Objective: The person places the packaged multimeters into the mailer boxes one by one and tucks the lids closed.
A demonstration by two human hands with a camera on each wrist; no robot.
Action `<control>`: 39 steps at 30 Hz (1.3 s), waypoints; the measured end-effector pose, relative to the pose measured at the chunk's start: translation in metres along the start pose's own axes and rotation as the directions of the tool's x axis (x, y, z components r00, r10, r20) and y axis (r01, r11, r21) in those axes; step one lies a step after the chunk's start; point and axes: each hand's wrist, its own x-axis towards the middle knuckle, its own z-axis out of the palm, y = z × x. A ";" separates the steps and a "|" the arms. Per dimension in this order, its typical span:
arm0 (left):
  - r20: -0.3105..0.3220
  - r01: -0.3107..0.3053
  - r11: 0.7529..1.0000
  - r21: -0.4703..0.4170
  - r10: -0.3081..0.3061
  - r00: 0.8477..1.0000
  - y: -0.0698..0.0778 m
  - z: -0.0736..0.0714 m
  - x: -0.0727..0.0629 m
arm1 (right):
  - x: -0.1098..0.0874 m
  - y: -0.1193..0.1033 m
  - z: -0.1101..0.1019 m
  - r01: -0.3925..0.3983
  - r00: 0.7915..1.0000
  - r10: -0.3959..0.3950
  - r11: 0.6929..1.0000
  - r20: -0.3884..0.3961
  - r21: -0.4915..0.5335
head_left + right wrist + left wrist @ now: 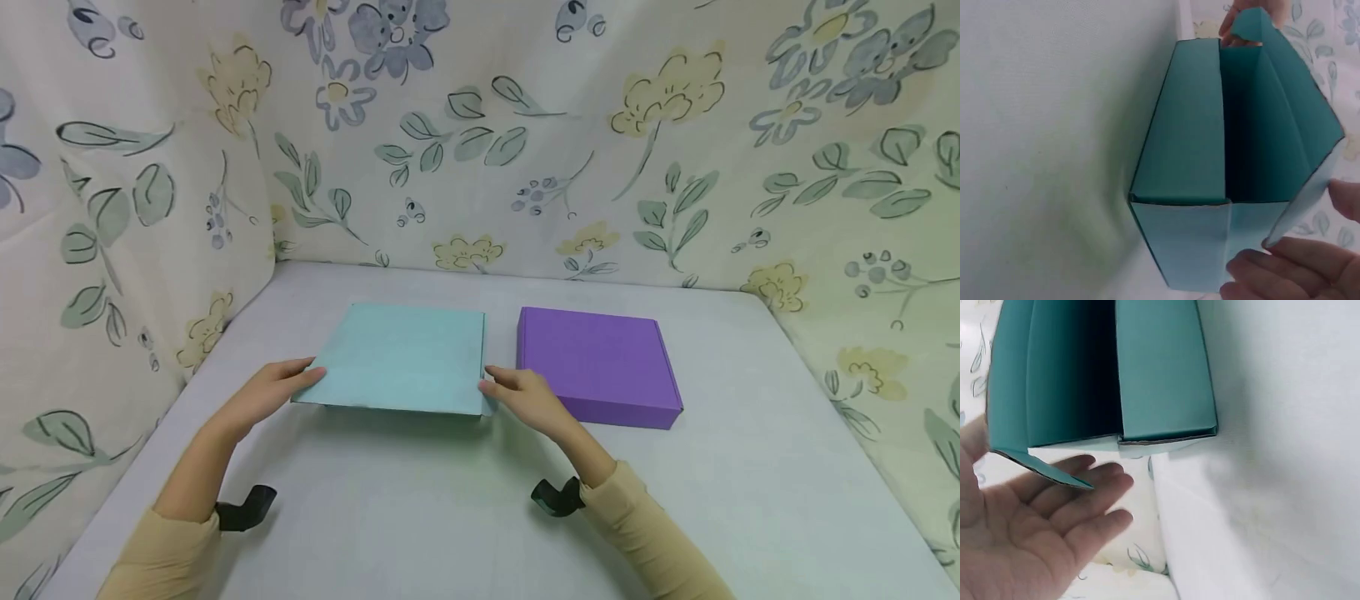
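A light-teal cardboard box (401, 354) stands on the white table with its lid raised a little at the front. Both wrist views show a dark gap between the lid (1007, 381) and the front wall (1191, 125); the inside is too dark to make out. My left hand (262, 396) holds the lid's front left corner, thumb on top and fingers extended below beside the small side tab (1054, 470). At the front right corner my right hand (532, 404) pinches the lid's side tab (1304, 187) between thumb and fingers.
To the right of the teal box lies a closed purple box (600, 358), close to my right hand. Flowered cloth (465, 183) hangs behind the table (420, 517) and along both sides. A black wrist mount (247, 510) juts out from the left sleeve, another from the right.
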 end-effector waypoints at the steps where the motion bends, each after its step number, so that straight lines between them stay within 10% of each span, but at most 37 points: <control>1: -0.022 0.008 1.000 0.024 -0.007 1.000 0.001 0.002 -0.002 | -0.001 -0.001 0.000 0.005 1.000 -0.005 1.000 -0.013 -0.020; 15: -0.055 0.077 0.991 0.105 -0.072 0.996 0.008 0.014 -0.010 | -0.007 -0.017 0.014 -0.021 0.997 0.033 0.985 0.065 -0.171; 28: 0.020 0.097 0.994 -0.042 -0.096 0.995 -0.002 0.022 -0.007 | -0.007 -0.023 0.029 -0.023 1.000 0.025 0.976 0.010 -0.216; 39: 0.045 0.115 0.988 -0.106 -0.111 0.993 -0.002 0.023 -0.009 | -0.004 -0.023 0.027 -0.100 0.994 0.102 0.994 0.048 -0.049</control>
